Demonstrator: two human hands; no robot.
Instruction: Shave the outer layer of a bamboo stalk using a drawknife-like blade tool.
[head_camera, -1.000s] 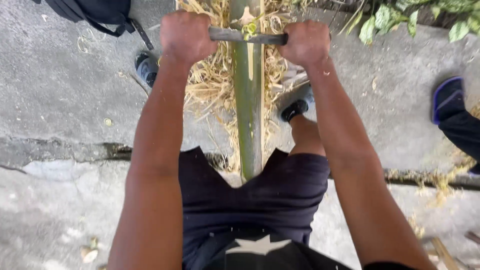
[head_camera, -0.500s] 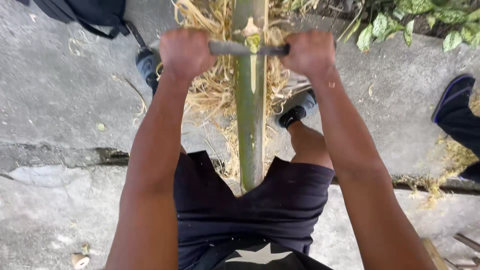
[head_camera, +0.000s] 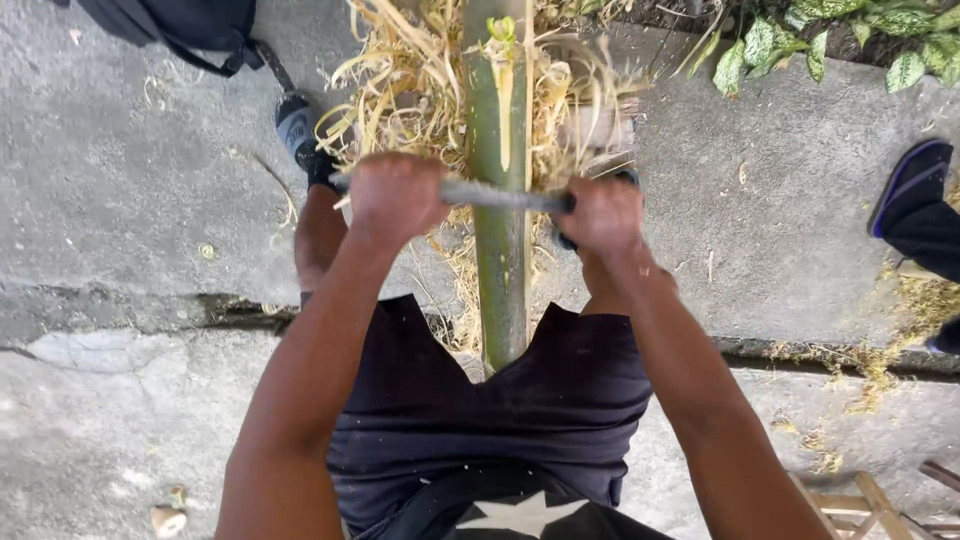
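Both fists are locked tight, left hand (head_camera: 395, 195) and right hand (head_camera: 603, 215) on the ends of a grey drawknife (head_camera: 495, 194) laid across the green bamboo pole (head_camera: 500, 260) between the knees, pale shavings (head_camera: 400, 90) heaped beyond, near stretch unpeeled.

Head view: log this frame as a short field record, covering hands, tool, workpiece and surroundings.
left hand: gripping one end of the metal bar
right hand: gripping the other end
metal bar: lies crosswise on the bamboo pole
bamboo pole: green, runs out from between the person's legs
shavings: pale strips heaped round the pole's far part
ground: cracked concrete
nearby: dark bag, leafy plant
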